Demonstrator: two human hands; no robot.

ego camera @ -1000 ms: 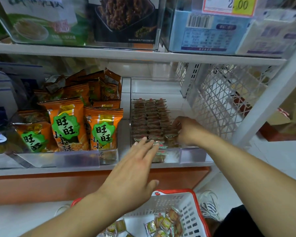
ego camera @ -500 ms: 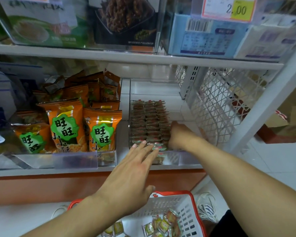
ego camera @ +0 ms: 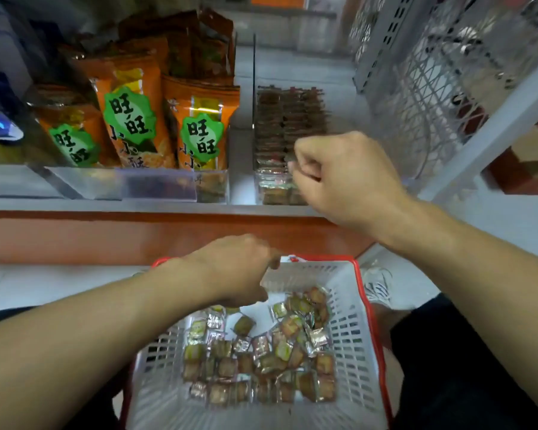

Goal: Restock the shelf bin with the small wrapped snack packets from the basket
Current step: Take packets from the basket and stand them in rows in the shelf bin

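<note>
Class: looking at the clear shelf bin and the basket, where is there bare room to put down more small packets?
In the shelf bin, bare floor lies behind and right of the packet rows; its front is crowded. In the basket, free patches lie along the far wall and near edge; the middle is crowded.

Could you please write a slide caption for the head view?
Left hand reaches into the basket of snack packets; right hand hovers by the shelf bin.
</note>
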